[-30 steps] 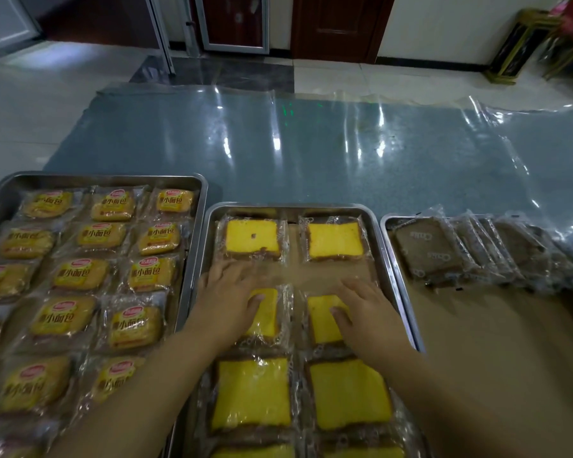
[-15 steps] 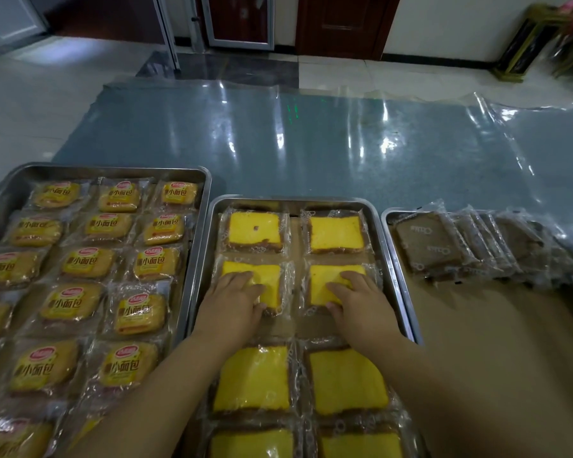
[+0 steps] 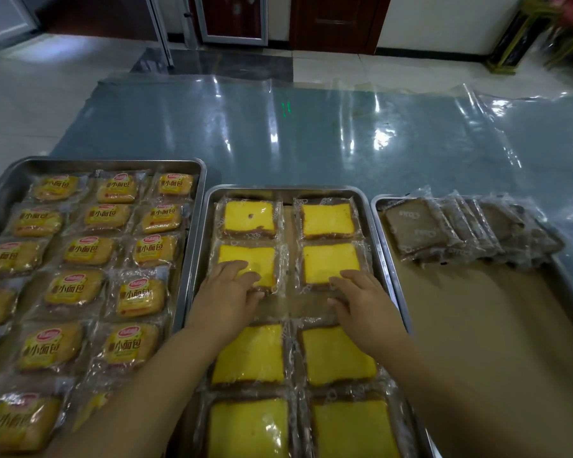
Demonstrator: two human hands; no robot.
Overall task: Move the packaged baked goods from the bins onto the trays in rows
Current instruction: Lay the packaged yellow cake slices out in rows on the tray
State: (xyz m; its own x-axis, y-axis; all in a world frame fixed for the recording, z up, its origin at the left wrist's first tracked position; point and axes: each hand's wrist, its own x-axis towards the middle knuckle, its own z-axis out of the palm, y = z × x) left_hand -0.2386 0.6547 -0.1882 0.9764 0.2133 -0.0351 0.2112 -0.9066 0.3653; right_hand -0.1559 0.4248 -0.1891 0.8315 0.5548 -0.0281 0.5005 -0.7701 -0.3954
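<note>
The middle metal tray (image 3: pixel 196 259) holds yellow cake slices in clear wrappers, laid in two columns. My left hand (image 3: pixel 227 297) lies flat on the near edge of the second-row left slice (image 3: pixel 248 261), fingers straight. My right hand (image 3: pixel 361 302) rests with straight fingers at the near edge of the second-row right slice (image 3: pixel 329 262). A bare strip of brown paper shows between this row and the two slices (image 3: pixel 248 353) nearer me. Two more slices (image 3: pixel 248 219) fill the far row.
A left tray (image 3: pixel 113 165) is packed with several small yellow bread packs. A right tray (image 3: pixel 376 206) lined with brown paper carries a row of brown wrapped cakes (image 3: pixel 444 226) at its far end. Shiny plastic sheeting (image 3: pixel 311 133) covers the table beyond.
Both hands have pushed the two slices away from me, up against the far row. A gap has opened between them and the nearer slices.
</note>
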